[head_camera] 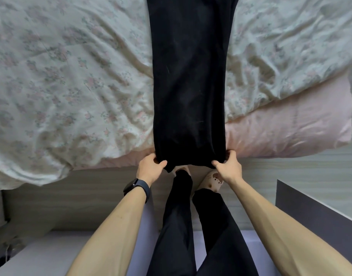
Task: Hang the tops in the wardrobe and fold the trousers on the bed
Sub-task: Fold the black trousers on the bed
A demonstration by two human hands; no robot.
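Black trousers lie stretched lengthwise across the bed, running from its near edge to the top of the frame, where their far end is cut off. My left hand grips the near left corner of the trousers at the bed's edge. My right hand grips the near right corner. Both corners are bunched in my fingers. A dark band sits on my left wrist.
A crumpled floral duvet covers the bed on both sides of the trousers, over a pink sheet. My own legs in black trousers and pale clogs stand on the wood-look floor. A dark panel edge juts in at the lower right.
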